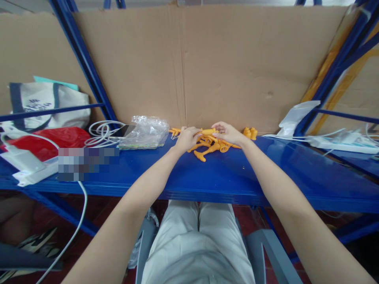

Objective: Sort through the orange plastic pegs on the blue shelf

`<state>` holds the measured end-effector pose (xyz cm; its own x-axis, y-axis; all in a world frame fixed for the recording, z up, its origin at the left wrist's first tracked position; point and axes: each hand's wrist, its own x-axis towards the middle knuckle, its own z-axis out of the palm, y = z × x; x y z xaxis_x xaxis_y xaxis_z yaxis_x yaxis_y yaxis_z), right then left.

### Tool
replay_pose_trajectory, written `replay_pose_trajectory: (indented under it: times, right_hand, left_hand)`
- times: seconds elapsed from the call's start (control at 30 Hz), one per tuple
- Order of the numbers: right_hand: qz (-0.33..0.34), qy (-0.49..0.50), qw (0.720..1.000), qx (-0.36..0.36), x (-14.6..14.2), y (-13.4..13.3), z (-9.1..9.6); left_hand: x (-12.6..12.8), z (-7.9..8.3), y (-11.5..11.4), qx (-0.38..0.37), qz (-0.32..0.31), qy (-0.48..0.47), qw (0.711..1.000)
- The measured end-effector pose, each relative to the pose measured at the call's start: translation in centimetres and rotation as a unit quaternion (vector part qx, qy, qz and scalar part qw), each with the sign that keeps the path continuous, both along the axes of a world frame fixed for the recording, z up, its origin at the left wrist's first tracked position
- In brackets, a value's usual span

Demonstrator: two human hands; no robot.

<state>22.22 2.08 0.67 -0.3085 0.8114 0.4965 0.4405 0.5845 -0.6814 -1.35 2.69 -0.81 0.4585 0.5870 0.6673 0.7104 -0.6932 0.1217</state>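
Both my hands reach to the middle of the blue tabletop (192, 173). An orange plastic piece (208, 131), roughly tube-shaped, lies level between them. My left hand (188, 138) is closed at its left end, and my right hand (227, 132) pinches the right end with bent fingers. Just below them is a loose heap of orange plastic parts (213, 147), some shaped like limbs. Left of my left hand lies an orange piece with finger-like prongs (175, 131). Beyond my right wrist stand stubby orange pieces (250, 133).
Left of the hands lies a clear plastic bag (148, 132), near coiled white cable (105, 133). A red bag (56, 140), a canvas tote (62, 104) and a power strip (37, 169) sit farther left. Cardboard (231, 63) closes the back; white packaging (296, 118) leans right.
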Motion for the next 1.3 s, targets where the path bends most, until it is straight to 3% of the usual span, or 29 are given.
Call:
replay_pose_trajectory:
  times: [0.27,0.57,0.83,1.3]
  right_hand:
    - [-0.047,-0.144,0.982,0.114,-0.4,-0.3,0.0]
    - [-0.086,-0.284,0.932,0.206,-1.8,-0.6,-0.3]
    - [-0.105,-0.343,0.906,0.226,-2.7,-1.4,-0.3]
    - [-0.107,-0.375,0.885,0.256,-2.9,-2.0,-0.3]
  left_hand:
    - [0.0,0.1,-0.1,-0.005,-0.002,0.001,1.0]
    - [0.1,-0.2,0.0,0.011,-0.011,0.016,1.0]
    - [0.5,-0.3,-0.2,0.02,-0.01,0.032,0.999]
    - [0.8,-0.1,-0.8,0.016,0.009,0.033,0.999]
